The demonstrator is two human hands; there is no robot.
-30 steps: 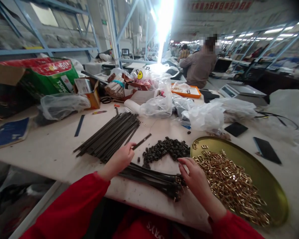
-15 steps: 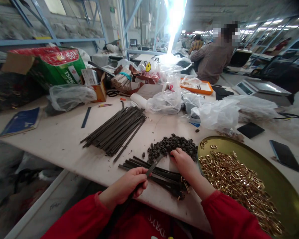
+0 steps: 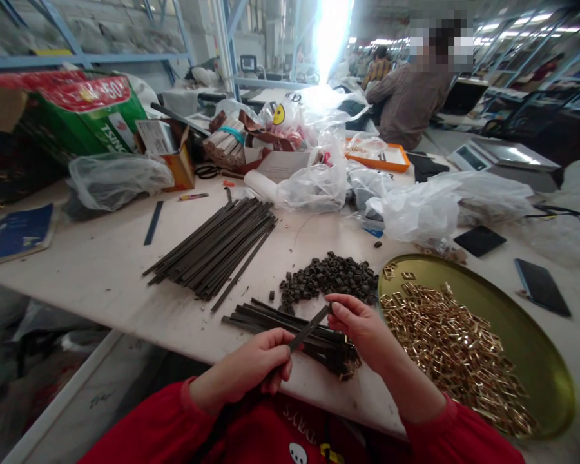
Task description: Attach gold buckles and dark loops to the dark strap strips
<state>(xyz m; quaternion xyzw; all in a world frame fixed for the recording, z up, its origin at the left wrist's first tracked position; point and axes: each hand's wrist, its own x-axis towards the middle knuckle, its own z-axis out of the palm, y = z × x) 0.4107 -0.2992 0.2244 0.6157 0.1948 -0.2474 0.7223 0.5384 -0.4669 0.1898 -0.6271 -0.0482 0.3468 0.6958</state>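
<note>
My left hand (image 3: 256, 367) is closed round a thin black strap (image 3: 309, 327) at the table's near edge. My right hand (image 3: 362, 325) pinches the strap's far tip with its fingers pressed together; a small piece may be in the pinch, too small to name. Just beyond lies a heap of small black loops (image 3: 331, 278). Under my hands lies a bundle of finished straps with gold buckles (image 3: 314, 341). A fan of loose black straps (image 3: 217, 248) lies to the left. A round brass tray (image 3: 526, 335) of several gold buckles (image 3: 444, 348) sits at my right.
Clear plastic bags (image 3: 415, 206), a green carton (image 3: 87, 109), small boxes and an orange tray (image 3: 381, 154) crowd the table's far side. A blue notebook (image 3: 17, 233) lies far left, two dark phones (image 3: 541, 287) at the right. Another person (image 3: 408, 96) sits with their back turned beyond the table.
My left hand drew one strap from the loose pile back to the near edge. My right hand went to the loop heap, then lifted to the strap's tip.
</note>
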